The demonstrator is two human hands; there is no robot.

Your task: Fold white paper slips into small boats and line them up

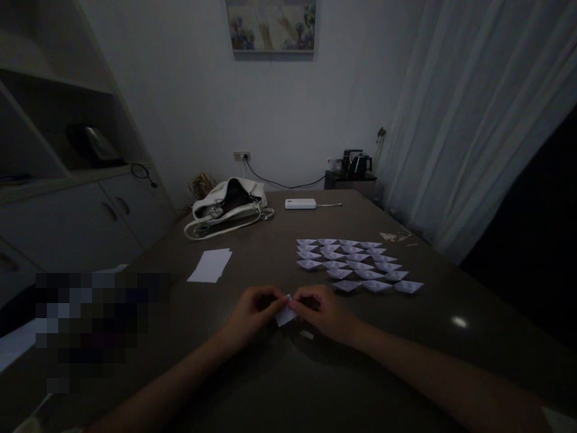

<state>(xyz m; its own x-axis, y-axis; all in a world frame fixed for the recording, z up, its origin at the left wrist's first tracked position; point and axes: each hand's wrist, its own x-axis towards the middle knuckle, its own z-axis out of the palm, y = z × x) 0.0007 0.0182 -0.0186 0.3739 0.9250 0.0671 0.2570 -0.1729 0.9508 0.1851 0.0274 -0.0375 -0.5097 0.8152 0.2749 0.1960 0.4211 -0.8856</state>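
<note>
Both my hands meet low over the dark table (252, 385), pinching one small folded piece of white paper (285, 314) between them. My left hand (253, 313) grips its left edge with curled fingers. My right hand (322, 311) grips its right edge the same way. Just beyond my right hand lie several folded paper boats (356, 264) in rows. A small stack of blank white sheets (210, 265) lies to the far left of my hands.
A white handbag (228, 207) and a white power bank (300, 204) with a cable sit at the table's far end. A kettle (356, 163) stands on a side stand by the curtain. Cabinets line the left wall.
</note>
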